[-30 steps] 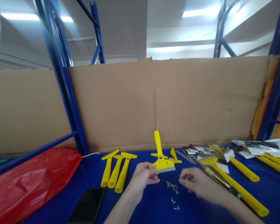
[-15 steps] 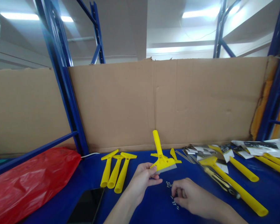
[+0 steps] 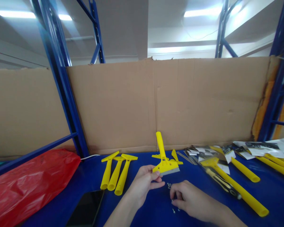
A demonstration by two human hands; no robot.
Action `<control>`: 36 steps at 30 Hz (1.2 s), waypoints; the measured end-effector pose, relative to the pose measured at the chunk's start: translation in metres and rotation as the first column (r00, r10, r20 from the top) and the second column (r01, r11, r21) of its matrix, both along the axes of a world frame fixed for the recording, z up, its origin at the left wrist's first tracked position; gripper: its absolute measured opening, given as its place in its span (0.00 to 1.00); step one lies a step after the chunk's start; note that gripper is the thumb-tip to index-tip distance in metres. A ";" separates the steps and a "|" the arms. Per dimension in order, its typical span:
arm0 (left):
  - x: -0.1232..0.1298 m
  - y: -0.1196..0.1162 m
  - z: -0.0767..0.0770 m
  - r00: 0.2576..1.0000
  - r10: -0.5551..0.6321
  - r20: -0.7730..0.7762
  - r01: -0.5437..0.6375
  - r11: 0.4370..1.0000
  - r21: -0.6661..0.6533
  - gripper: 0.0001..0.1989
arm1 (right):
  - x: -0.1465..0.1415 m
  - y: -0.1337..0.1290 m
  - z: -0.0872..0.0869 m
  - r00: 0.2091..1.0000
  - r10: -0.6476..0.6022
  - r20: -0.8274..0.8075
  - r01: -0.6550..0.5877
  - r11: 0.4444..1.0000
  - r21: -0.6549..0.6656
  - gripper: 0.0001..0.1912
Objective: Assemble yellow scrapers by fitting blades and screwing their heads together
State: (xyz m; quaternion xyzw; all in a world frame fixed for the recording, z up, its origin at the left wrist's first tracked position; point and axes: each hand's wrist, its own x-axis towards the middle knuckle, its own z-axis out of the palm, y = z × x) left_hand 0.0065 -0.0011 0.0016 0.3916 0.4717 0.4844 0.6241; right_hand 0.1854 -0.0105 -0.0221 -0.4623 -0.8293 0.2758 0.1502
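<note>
Blue tabletop (image 3: 153, 211); cardboard panel (image 3: 120, 104) behind. My left hand (image 3: 145, 183): raised, pinching a yellow scraper (image 3: 167, 165). My right hand (image 3: 186, 198): low, curled near a screw (image 3: 173, 211); its hold, I cannot tell.

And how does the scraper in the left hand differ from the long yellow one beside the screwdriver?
The held scraper is in the left hand, while the long scraper lies on the tabletop. The held scraper's handle points away from the camera; the long scraper's points toward the near right. The held scraper's handle looks shorter than the long scraper's. Both are yellow and flare out at one end.
</note>
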 end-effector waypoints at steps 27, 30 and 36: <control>-0.002 0.002 -0.004 1.000 -0.025 0.010 0.025 0.999 -0.038 0.05 | 0.005 0.004 0.008 0.890 -0.201 -0.409 0.141 0.975 -0.174 0.08; 0.000 0.001 -0.005 0.999 -0.039 -0.025 0.038 0.999 -0.016 0.05 | -0.001 0.009 0.016 0.748 -0.278 -0.603 0.222 0.961 -0.168 0.10; 0.007 -0.002 0.000 0.997 -0.039 -0.062 0.042 0.998 0.044 0.02 | -0.026 0.018 0.019 0.706 -0.305 -0.639 0.224 0.952 -0.207 0.09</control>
